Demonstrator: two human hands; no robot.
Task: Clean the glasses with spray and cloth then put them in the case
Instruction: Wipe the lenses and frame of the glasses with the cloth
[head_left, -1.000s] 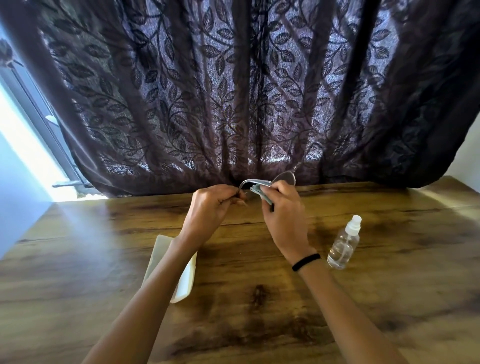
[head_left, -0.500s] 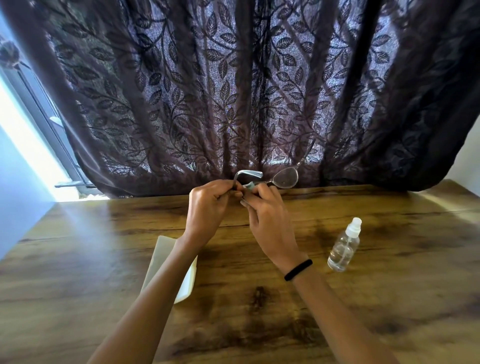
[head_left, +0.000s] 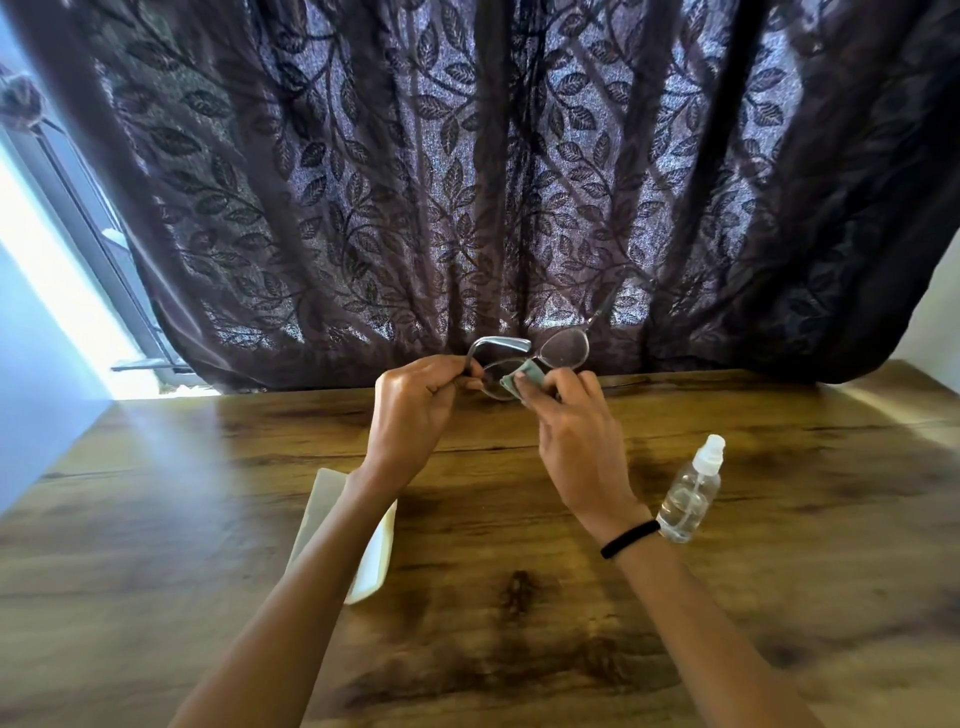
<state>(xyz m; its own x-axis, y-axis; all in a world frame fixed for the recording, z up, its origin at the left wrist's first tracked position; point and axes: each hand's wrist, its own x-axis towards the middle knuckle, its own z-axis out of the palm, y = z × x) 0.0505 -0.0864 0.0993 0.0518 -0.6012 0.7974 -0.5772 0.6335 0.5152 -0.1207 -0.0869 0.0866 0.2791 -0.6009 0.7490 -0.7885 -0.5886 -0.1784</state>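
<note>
Both hands are up over the far side of the counter (head_left: 519, 649), right in front of the curtain (head_left: 467, 182), and the glasses (head_left: 535, 358) are held in the air between them. The left hand (head_left: 415, 410) has its fingers (head_left: 447, 371) pinched together on the frame at the left end, near the hinge, with one arm of the glasses arcing over the top. The right hand (head_left: 576, 436) has its fingers (head_left: 558, 382) clamped on a small pale cloth (head_left: 524, 376), pressing it against the left lens; the right lens stands bare above it.

So this looks like the wiping step, well into the job, with the spray bottle (head_left: 688, 493) standing upright on the counter just beside the right wrist, cap on, out of play. The case (head_left: 363, 545) lies on the counter under the left forearm, partly hidden, and from here I cannot tell whether it is open.

What comes next, by my reading: work the cloth across the other lens too, keeping the left pinch steady so the frame does not twist. Then fold the arms in and bring the glasses down to the case, which means moving that left forearm clear first.
</note>
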